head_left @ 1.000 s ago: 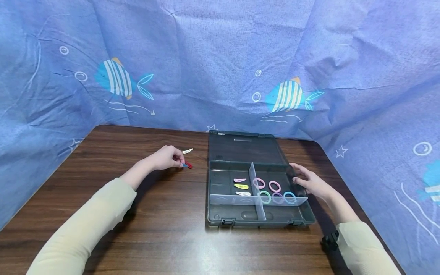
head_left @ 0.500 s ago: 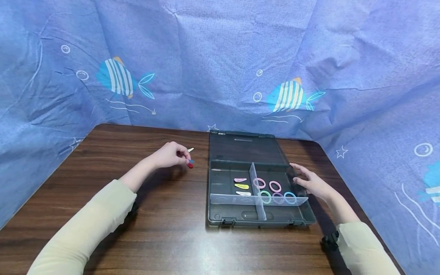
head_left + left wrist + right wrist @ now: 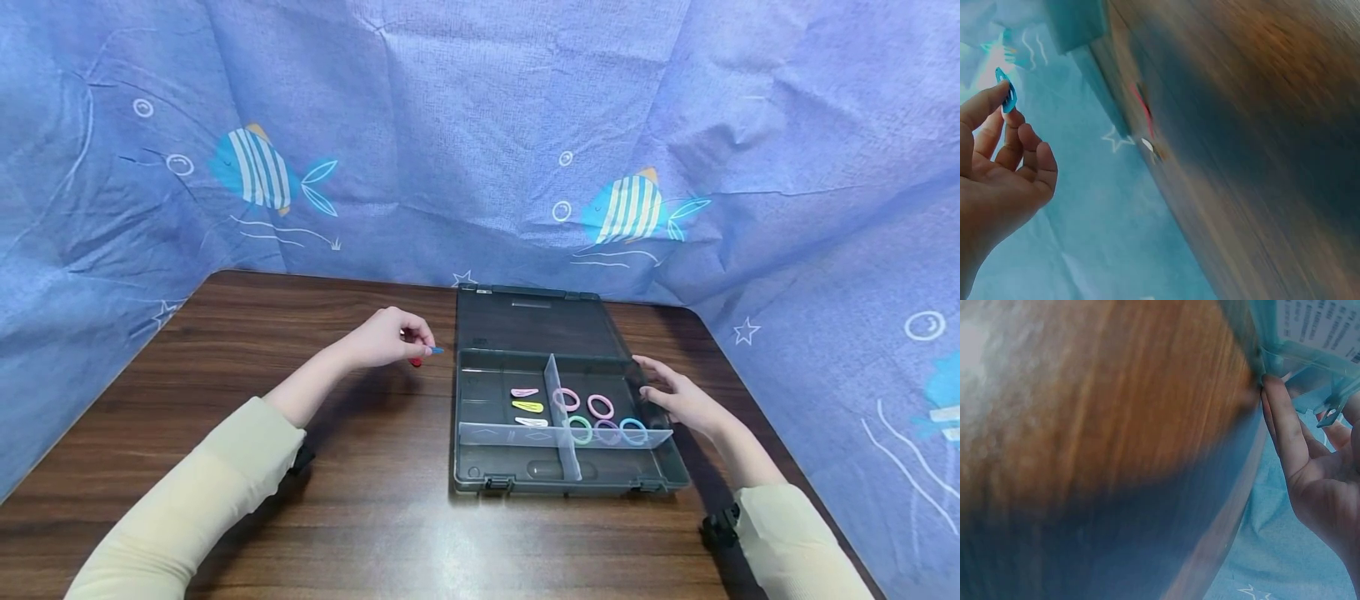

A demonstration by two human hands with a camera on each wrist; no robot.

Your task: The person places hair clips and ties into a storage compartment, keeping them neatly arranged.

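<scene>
My left hand (image 3: 395, 337) pinches a blue snap hair clip (image 3: 1006, 90) between thumb and finger, raised above the table left of the box. Below it lies a red hair clip (image 3: 416, 362), partly hidden by the hand. A white hair clip (image 3: 1148, 145) rests behind the red one. My right hand (image 3: 678, 400) holds the right side of an opened, dark see-through divided box (image 3: 480, 454), with fingers at its wall. In the back left compartment lie a pink clip (image 3: 524, 392), a yellow clip (image 3: 527, 407) and a white clip (image 3: 531, 422).
Several hair ties, among them a blue one (image 3: 633, 431), lie in the back right compartment. Pale dividers (image 3: 558, 383) part the box. Its lid (image 3: 525, 325) leans back toward the blue fish-print cloth (image 3: 480, 150). Brown wood tabletop (image 3: 360, 500) spreads around the box.
The left hand has lifted the blue clip away from the red one and moved right toward the box. The red clip stays on the table. The right hand has not visibly moved.
</scene>
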